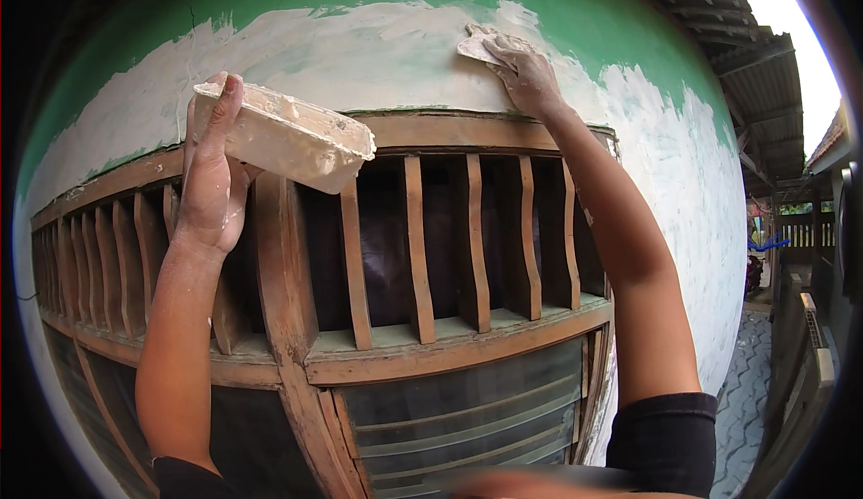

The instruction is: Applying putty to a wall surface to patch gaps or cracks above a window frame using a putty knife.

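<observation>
While the left hand (212, 184) clasps it, a tub (288, 150) juts rightward.

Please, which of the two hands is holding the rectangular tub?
The left hand: it grips the pale tub by one end. The right hand instead holds a flat, smeared tool up at the partly whitened green wall.

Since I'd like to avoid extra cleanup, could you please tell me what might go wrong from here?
The left hand holds the pale tray in front of the wooden slats; paste clinging to its rim could drip onto them.
The right hand holds the spreader near bare green paint, so paste might smear there.
</observation>
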`<action>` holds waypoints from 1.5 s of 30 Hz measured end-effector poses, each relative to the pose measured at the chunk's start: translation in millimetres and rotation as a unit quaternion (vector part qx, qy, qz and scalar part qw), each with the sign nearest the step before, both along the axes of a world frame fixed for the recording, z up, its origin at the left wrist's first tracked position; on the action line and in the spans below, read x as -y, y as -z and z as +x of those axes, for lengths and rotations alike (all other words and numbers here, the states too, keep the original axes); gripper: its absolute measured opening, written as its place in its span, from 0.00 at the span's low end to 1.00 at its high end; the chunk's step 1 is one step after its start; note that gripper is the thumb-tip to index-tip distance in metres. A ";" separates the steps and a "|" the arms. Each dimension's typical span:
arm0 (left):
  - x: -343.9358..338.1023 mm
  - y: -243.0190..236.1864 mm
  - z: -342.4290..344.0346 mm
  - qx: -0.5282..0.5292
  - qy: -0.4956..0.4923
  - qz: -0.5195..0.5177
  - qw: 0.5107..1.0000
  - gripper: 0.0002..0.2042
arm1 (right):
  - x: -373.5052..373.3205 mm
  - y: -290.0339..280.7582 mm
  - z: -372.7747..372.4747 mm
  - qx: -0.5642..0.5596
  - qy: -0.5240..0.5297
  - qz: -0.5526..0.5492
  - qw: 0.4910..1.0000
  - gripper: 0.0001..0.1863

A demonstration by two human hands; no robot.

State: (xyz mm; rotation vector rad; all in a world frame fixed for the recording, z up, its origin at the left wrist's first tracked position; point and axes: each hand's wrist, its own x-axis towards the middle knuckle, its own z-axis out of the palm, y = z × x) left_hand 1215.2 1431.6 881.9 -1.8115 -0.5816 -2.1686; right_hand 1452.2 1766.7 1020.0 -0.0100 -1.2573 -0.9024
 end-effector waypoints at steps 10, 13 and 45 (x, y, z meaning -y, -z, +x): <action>4.2 4.9 -24.4 0.028 -0.039 -0.004 0.999 0.35 | 24.6 26.0 44.1 -0.010 -0.049 -0.173 0.984 0.14; 3.1 6.7 -20.8 0.032 -0.052 0.003 0.998 0.34 | 17.3 -13.1 53.6 -0.141 0.019 -0.290 0.946 0.15; -48.1 8.2 1.6 0.060 0.065 -0.023 0.996 0.34 | 27.1 56.5 -1.8 0.063 0.002 -0.096 0.993 0.14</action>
